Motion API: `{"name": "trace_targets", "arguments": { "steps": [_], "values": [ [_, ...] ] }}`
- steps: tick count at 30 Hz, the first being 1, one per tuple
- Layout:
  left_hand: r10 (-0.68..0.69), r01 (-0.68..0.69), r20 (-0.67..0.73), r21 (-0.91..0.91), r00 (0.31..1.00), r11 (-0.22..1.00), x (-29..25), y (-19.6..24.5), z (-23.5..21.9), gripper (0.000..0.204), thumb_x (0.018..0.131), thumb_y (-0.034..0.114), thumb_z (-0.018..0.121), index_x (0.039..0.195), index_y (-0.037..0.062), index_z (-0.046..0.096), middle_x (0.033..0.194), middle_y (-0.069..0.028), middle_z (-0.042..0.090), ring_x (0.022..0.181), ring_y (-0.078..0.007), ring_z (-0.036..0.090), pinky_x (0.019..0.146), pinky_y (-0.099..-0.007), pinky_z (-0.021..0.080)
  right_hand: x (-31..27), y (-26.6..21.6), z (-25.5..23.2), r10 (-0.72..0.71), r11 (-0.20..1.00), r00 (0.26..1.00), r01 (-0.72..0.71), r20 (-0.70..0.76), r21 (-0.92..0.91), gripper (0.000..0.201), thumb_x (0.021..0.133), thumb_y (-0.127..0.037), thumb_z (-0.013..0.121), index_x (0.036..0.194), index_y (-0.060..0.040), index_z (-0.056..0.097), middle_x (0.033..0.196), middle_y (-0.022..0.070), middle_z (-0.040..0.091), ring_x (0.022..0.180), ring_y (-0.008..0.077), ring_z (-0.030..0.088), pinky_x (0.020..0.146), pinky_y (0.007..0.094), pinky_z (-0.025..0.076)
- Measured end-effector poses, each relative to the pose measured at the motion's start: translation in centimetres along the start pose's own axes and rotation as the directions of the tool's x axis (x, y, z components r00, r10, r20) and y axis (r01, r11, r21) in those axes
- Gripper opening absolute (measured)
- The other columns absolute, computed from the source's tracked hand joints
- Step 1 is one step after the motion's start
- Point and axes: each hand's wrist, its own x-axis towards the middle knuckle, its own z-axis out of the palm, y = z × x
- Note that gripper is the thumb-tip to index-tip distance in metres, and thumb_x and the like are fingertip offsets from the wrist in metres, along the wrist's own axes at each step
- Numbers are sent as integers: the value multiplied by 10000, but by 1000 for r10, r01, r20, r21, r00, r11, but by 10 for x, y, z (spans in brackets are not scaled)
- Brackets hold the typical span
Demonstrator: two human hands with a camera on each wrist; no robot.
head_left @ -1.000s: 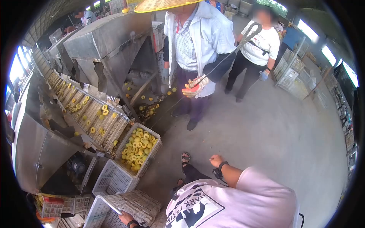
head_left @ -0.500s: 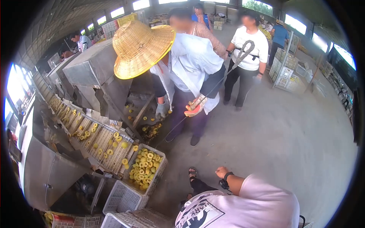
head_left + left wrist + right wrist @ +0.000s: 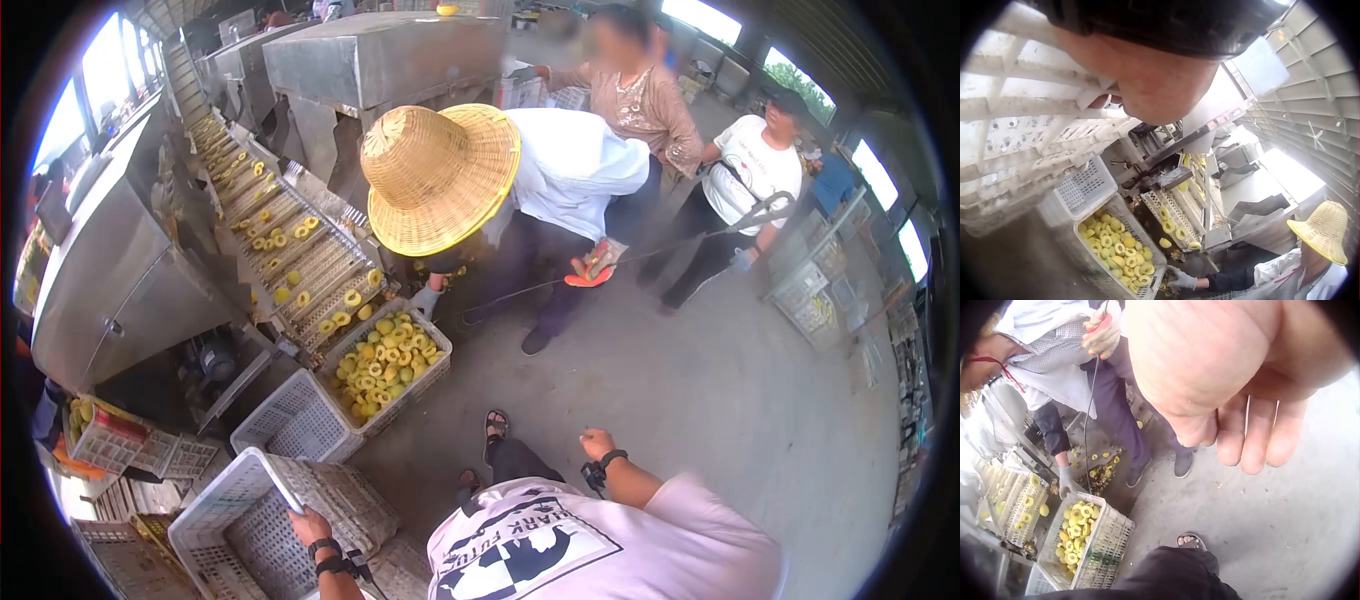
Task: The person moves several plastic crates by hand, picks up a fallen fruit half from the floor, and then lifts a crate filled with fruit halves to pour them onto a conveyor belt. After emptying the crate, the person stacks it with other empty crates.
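Observation:
With its fingers curled over the rim, my left hand [image 3: 312, 528] grips a white plastic crate [image 3: 345, 500] on top of a stack beside me. The left wrist view shows this hand [image 3: 1163, 87] at the slatted crate wall. My right hand [image 3: 598, 443] hangs in front of my body, its fingers loosely bent and holding nothing, as the right wrist view shows. Ahead on the floor is a crate [image 3: 418, 390] full of yellow halved fruits [image 3: 385, 365] with round holes. A person in a straw hat [image 3: 430, 175] bends over it, a gloved hand [image 3: 428, 300] at its far corner.
A slatted conveyor [image 3: 300, 275] carrying fruit halves slopes down to the full crate. Another white crate [image 3: 290, 420] stands between that one and my stack. Metal machines [image 3: 130, 270] flank the conveyor. The bent person holds a long metal rod [image 3: 700, 235]; two people stand behind.
The person in the straw hat has bent down and reached to the full crate. My view has shifted, showing more of the crate stack. My left hand is back in view at the rim.

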Motion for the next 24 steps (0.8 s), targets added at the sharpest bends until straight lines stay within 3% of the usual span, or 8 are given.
{"name": "trace_targets", "arguments": {
  "steps": [5, 8, 12, 14, 17, 19, 22, 24],
  "values": [
    [-65, 66, -13, 31, 998, 997, -17, 26, -18, 342, 847, 337, 483, 989, 28, 524, 879, -250, 611, 844, -432, 575, 735, -501, 438, -1, 8, -7, 23, 999, 999, -22, 36, -31, 306, 796, -303, 555, 937, -49, 652, 971, 183, 628, 947, 337, 581, 839, 376, 448],
    [-87, 87, -3, 30, 996, 996, -19, 33, -22, 340, 853, 349, 475, 969, 33, 523, 882, -236, 612, 846, -425, 576, 728, -495, 441, 15, 24, -3, -68, 990, 998, 68, 4, -127, 296, 796, -300, 554, 900, -43, 659, 933, 178, 637, 917, 336, 590, 823, 377, 451],
    [-112, 113, -7, 39, 994, 993, -19, 38, -23, 337, 858, 348, 470, 953, 27, 510, 878, -243, 608, 845, -425, 576, 727, -494, 439, 45, 21, -14, -59, 986, 997, 67, 57, -150, 292, 792, -268, 550, 932, -27, 637, 968, 190, 623, 941, 365, 574, 823, 401, 443],
    [-102, 102, -2, 42, 995, 994, -19, 32, -21, 332, 858, 342, 470, 959, 28, 508, 877, -252, 606, 849, -430, 574, 726, -497, 438, 77, 44, -5, -166, 985, 985, 164, -46, -59, 270, 816, -254, 561, 886, -7, 648, 764, 131, 634, 637, 232, 603, 619, 332, 487],
    [-80, 79, 27, 44, 996, 996, -16, 27, -18, 327, 852, 328, 481, 972, 24, 488, 878, -267, 600, 857, -437, 570, 728, -500, 436, 110, 63, 4, -242, 968, 967, 246, -77, 53, 256, 827, -209, 565, 945, 12, 621, 704, 93, 608, 560, 167, 564, 522, 294, 463],
    [-113, 109, 67, 53, 991, 993, -24, 34, -30, 335, 846, 318, 489, 977, 11, 459, 878, -281, 591, 855, -449, 561, 731, -499, 435, 101, 48, -10, -185, 980, 983, 186, -17, 68, 258, 830, -200, 565, 970, 13, 608, 711, 86, 611, 568, 166, 569, 517, 291, 460],
    [64, -73, 101, 90, 993, 993, -18, 7, -20, 357, 856, 345, 478, 961, 5, 446, 871, -295, 582, 831, -461, 553, 719, -498, 437, 113, 67, -16, -153, 987, 988, 152, 16, 44, 265, 834, -193, 560, 999, 10, 596, 710, 75, 608, 566, 163, 569, 505, 289, 453],
    [-5, -3, 70, 121, 998, 993, -30, 16, -25, 360, 861, 354, 471, 958, 8, 449, 860, -292, 585, 826, -459, 557, 714, -500, 437, 122, 79, -19, -189, 982, 982, 189, 1, 10, 266, 835, -196, 555, 1002, 7, 596, 703, 71, 602, 556, 161, 565, 498, 291, 449]
  ]
}}
